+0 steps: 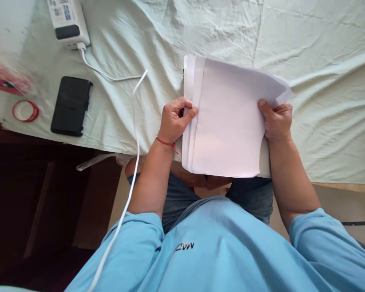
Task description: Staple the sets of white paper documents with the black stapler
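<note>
A stack of white paper sheets (228,121) is held over the front edge of the cloth-covered table, its near end hanging above my lap. My left hand (177,117) pinches the stack's left edge, thumb on top. At the right edge, my right hand (276,117) grips the sheets with its thumb on the upper face. Near that hand the far right corner of the paper curls up. Along the left side the sheets are slightly fanned out. The fingers under the paper are hidden.
On the pale green tablecloth (152,36) to the left lie a black phone (71,105), a red roll of tape (25,110) and a pink plastic packet (10,79). A white power bank (68,24) stands further back. Its white cable (136,121) runs past my left arm.
</note>
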A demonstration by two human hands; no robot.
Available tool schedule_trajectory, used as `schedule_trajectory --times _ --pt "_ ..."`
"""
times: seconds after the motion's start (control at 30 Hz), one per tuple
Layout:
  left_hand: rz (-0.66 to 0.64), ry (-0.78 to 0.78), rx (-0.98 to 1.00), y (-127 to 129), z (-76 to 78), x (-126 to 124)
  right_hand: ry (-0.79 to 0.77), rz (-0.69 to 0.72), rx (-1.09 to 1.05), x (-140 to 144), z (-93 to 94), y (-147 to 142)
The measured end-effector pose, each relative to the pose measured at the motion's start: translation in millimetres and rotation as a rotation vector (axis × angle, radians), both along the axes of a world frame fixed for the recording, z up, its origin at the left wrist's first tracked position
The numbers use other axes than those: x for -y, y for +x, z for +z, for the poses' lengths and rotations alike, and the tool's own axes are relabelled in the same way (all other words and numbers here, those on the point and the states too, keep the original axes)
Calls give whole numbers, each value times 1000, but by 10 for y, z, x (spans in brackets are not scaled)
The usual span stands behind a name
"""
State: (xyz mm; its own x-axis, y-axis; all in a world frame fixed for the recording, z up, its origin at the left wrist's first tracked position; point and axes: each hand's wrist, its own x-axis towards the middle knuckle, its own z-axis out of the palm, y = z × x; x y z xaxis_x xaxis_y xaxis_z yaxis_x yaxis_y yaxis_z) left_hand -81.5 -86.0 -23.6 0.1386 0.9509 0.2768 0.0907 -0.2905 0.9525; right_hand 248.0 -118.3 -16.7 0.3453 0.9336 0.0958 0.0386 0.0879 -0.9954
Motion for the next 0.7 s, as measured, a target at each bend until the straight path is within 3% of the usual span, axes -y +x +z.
schedule_trajectory --times 0.2,0.5,0.7 --pt "75 -18 57 -20 -142 -44 20 2 -15 0 43 -61" --pt "92 18 90 21 -73 -61 51 -5 -57 -13 30 -54" --pt "89 -11 113 17 -190 -88 42 -44 -18 -7 37 -62"
